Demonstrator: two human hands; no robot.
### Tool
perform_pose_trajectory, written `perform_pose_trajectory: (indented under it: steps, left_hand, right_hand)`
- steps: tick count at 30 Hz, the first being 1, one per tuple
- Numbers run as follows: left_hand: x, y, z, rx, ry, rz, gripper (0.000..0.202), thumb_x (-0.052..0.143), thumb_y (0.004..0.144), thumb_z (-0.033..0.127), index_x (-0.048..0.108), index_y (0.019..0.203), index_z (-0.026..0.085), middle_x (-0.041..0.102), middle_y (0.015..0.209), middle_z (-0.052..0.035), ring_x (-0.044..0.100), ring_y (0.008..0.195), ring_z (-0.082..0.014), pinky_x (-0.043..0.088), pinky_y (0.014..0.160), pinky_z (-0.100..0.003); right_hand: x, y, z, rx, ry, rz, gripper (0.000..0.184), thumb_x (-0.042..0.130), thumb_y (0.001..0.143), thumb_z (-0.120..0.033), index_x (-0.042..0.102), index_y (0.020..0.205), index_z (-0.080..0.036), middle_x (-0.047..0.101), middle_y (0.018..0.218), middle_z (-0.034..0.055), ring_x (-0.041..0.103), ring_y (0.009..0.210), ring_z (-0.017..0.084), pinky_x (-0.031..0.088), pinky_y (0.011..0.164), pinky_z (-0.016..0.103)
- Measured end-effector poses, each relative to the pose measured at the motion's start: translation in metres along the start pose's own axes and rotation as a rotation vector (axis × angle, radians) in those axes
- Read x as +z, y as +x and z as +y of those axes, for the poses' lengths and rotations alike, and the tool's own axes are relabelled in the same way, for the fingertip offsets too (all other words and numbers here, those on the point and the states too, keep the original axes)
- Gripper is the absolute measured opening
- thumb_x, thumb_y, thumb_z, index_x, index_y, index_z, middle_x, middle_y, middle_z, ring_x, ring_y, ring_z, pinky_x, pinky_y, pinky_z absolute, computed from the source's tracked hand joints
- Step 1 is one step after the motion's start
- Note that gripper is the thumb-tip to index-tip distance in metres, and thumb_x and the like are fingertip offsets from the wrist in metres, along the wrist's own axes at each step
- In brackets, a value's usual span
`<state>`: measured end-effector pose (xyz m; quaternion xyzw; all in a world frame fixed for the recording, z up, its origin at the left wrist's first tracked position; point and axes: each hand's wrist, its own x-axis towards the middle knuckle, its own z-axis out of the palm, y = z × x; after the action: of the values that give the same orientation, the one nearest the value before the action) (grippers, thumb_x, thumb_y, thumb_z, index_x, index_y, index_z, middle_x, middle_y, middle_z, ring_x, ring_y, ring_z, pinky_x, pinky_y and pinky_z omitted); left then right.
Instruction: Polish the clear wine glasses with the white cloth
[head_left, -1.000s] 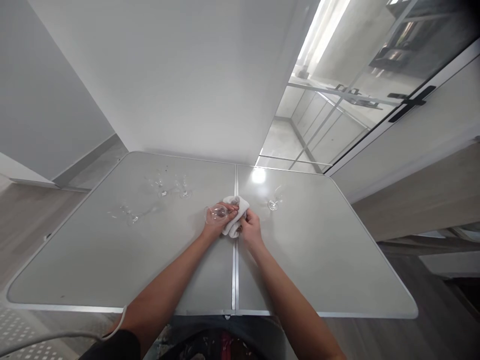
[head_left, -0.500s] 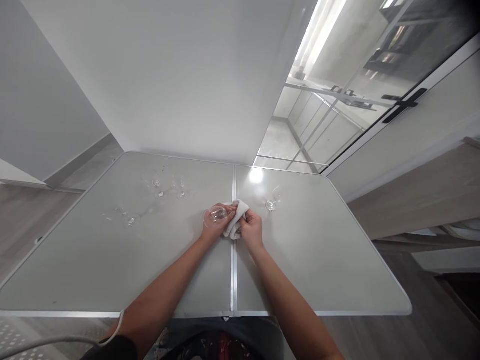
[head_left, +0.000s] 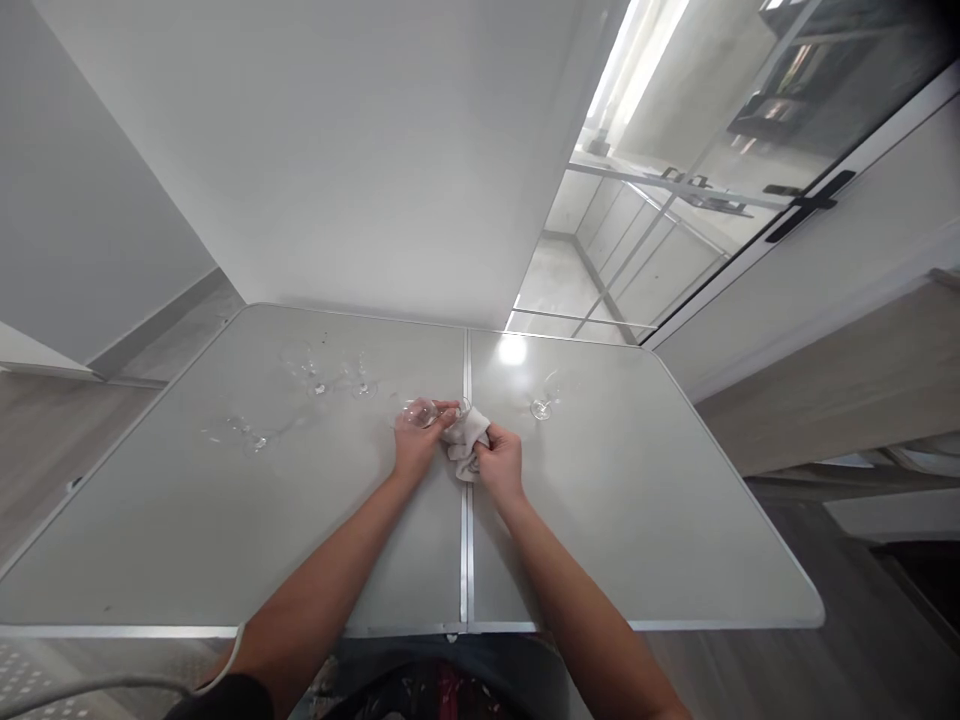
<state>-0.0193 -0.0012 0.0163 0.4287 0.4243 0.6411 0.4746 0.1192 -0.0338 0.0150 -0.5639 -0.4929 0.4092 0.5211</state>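
Above the table's middle seam, my left hand [head_left: 417, 446] is closed round a clear stemmed glass [head_left: 417, 413], tilted on its side with the bowl toward the left. The glass's foot points right, close to a crumpled white cloth [head_left: 466, 440]. My right hand [head_left: 501, 465] pinches that cloth from the right side. Part of the cloth lies against or just below the foot of the glass; the exact contact is hard to make out.
On the folding table [head_left: 600, 520], one stemmed glass [head_left: 541, 408] stands right of my hands. Several more stand at the left, among them one glass [head_left: 363, 388] and another glass [head_left: 257, 440]. A white panel [head_left: 360, 160] rises behind the table; a glazed door [head_left: 675, 200] is at the right.
My left hand and the glass have shifted a little left, and the foot has come out of the cloth's folds. The cloth hangs looser in my right hand.
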Motion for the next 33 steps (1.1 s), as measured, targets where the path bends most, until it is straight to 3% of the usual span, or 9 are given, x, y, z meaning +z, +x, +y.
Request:
perform_pose_trajectory:
  steps: [6,9,11,14,16,18,23,29,33]
  left_hand:
    - [-0.006,0.007,-0.002,0.007,-0.038,0.037,0.038,0.079,0.081,0.043,0.059,0.103,0.019,0.077,0.084,-0.0042,0.069,0.07,-0.0157,0.054,0.068,-0.028]
    - [-0.003,0.005,-0.002,-0.007,-0.044,-0.013,0.04,0.08,0.08,0.045,0.061,0.103,0.018,0.075,0.081,-0.0041,0.068,0.069,-0.0158,0.052,0.066,-0.027]
    - [-0.001,0.003,-0.001,-0.019,-0.048,-0.056,0.042,0.08,0.08,0.045,0.065,0.107,0.018,0.074,0.077,-0.003,0.067,0.069,-0.0159,0.05,0.067,-0.027]
    - [0.0,0.001,-0.002,-0.02,-0.072,-0.103,0.044,0.079,0.082,0.045,0.07,0.116,0.018,0.07,0.076,-0.0019,0.063,0.07,-0.0152,0.049,0.073,-0.028]
    - [-0.001,0.002,-0.005,-0.013,-0.086,-0.139,0.04,0.077,0.084,0.045,0.074,0.114,0.019,0.069,0.079,-0.0027,0.061,0.073,-0.0156,0.05,0.078,-0.03]
    - [-0.002,0.002,-0.01,-0.012,-0.076,-0.189,0.038,0.076,0.085,0.045,0.076,0.114,0.02,0.069,0.085,-0.0044,0.061,0.077,-0.0167,0.05,0.08,-0.031]
    - [-0.003,0.003,-0.016,0.085,-0.009,-0.328,0.038,0.077,0.084,0.043,0.077,0.118,0.025,0.059,0.115,-0.0089,0.059,0.1,-0.0195,0.051,0.083,-0.029]
    - [-0.004,0.004,-0.013,0.161,0.066,-0.497,0.038,0.071,0.09,0.04,0.073,0.126,0.028,0.052,0.112,-0.0087,0.054,0.107,-0.0211,0.047,0.095,-0.034]
    - [-0.006,0.006,-0.015,0.22,0.088,-0.455,0.053,0.076,0.085,0.044,0.067,0.135,0.029,0.052,0.11,-0.0075,0.051,0.098,-0.0193,0.046,0.09,-0.032]
  right_hand:
    - [-0.011,-0.001,-0.016,-0.094,0.166,-0.066,0.017,0.05,0.076,-0.024,0.056,0.061,-0.019,0.053,0.077,0.0011,0.048,0.069,0.014,0.039,0.064,0.025]
    - [-0.009,-0.006,-0.023,-0.143,0.113,-0.187,0.032,0.047,0.089,-0.031,0.056,0.06,-0.02,0.057,0.083,0.0043,0.052,0.074,0.016,0.042,0.068,0.028]
    - [-0.005,-0.01,-0.025,-0.175,0.021,-0.172,0.038,0.049,0.094,-0.039,0.057,0.061,-0.02,0.058,0.077,0.0038,0.051,0.07,0.016,0.042,0.068,0.029]
    - [0.0,-0.012,-0.023,-0.199,-0.107,-0.076,0.02,0.064,0.088,-0.04,0.068,0.087,-0.02,0.057,0.075,-0.0003,0.046,0.063,0.013,0.04,0.064,0.027]
    - [0.003,-0.011,-0.02,-0.223,-0.157,-0.05,0.029,0.068,0.085,-0.036,0.068,0.11,-0.021,0.056,0.078,-0.0019,0.045,0.063,0.013,0.04,0.063,0.026]
    - [0.004,-0.008,-0.017,-0.27,-0.217,-0.051,0.032,0.066,0.086,-0.033,0.07,0.116,-0.021,0.052,0.076,-0.0025,0.047,0.066,0.013,0.041,0.066,0.026]
    - [0.003,-0.006,-0.012,-0.345,-0.313,0.015,0.019,0.061,0.089,-0.028,0.077,0.093,-0.019,0.047,0.069,-0.0029,0.047,0.062,0.012,0.039,0.063,0.026]
    - [0.003,-0.005,-0.007,-0.387,-0.385,0.017,0.024,0.058,0.089,-0.024,0.066,0.067,-0.018,0.05,0.064,-0.0024,0.046,0.06,0.012,0.037,0.06,0.026]
    - [-0.004,-0.002,-0.015,-0.383,-0.418,0.048,0.026,0.06,0.09,-0.029,0.069,0.068,-0.018,0.059,0.063,-0.0003,0.05,0.059,0.013,0.038,0.06,0.026]
